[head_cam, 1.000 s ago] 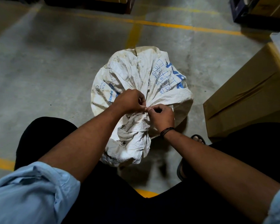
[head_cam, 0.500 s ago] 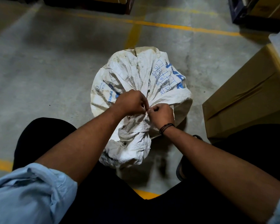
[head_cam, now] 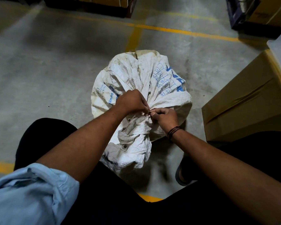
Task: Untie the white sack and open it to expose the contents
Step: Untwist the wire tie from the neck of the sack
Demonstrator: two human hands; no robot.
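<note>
On grey concrete floor (head_cam: pixel 47 75), white sack (head_cam: pixel 136 75) sits tied.

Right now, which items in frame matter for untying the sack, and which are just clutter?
In play:
- white sack, neck still gathered shut
- left hand and right hand, both pinching at the tie on the neck

Just lying about:
- cardboard box to the right of the sack
- dark crate at top right
- yellow floor lines

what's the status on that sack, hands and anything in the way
Left hand and right hand both pinching at the tie. White sack neck bunched, not open. Nothing blocking.
</note>
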